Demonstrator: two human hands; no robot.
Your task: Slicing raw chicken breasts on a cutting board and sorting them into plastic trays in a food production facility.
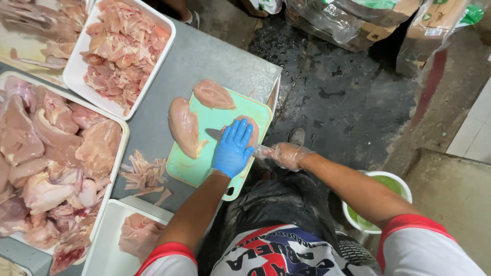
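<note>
Fingers of the blue-gloved left hand [232, 148] are pressing flat, together, on a chicken breast [250, 128] at the green cutting board's [215, 122] right edge while the right hand [286, 155] is gripping a knife [261, 151].

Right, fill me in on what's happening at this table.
A person is slicing raw chicken. The left hand, in a blue glove, presses flat on a chicken breast on the green cutting board. The right hand, in a clear glove, holds a knife running under the left palm. Two more breasts lie on the board; white trays of chicken sit alongside.
</note>
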